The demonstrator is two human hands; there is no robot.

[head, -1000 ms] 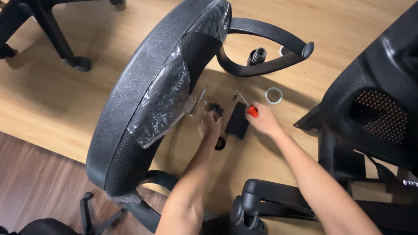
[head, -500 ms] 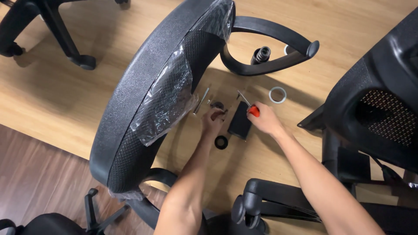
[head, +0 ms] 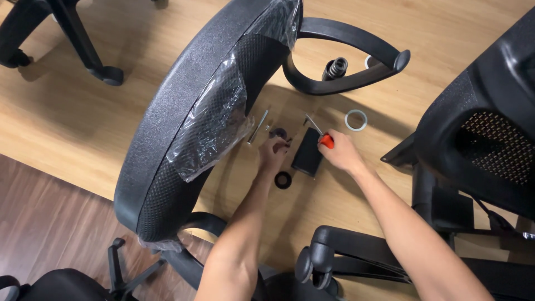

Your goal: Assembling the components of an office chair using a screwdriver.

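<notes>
Between the two hands lies a flat black plate (head: pixel 307 151) on the wooden floor (head: pixel 83 122). The right hand (head: pixel 341 153) grips a red-handled screwdriver (head: pixel 321 135) just beside it; the left hand (head: pixel 272 153) pinches a small dark part (head: pixel 278 134). Below its fingers sits a black ring (head: pixel 283 180); left looms the upturned chair seat (head: pixel 189 117), farther right a white ring (head: pixel 355 120).

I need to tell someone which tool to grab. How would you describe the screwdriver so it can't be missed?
Start at the big black chair seat lying on the light wooden floor. Just right of it the right hand grips the screwdriver, beside a flat black rectangle. Its bright orange handle is the only coloured thing among the black and white parts.
</notes>
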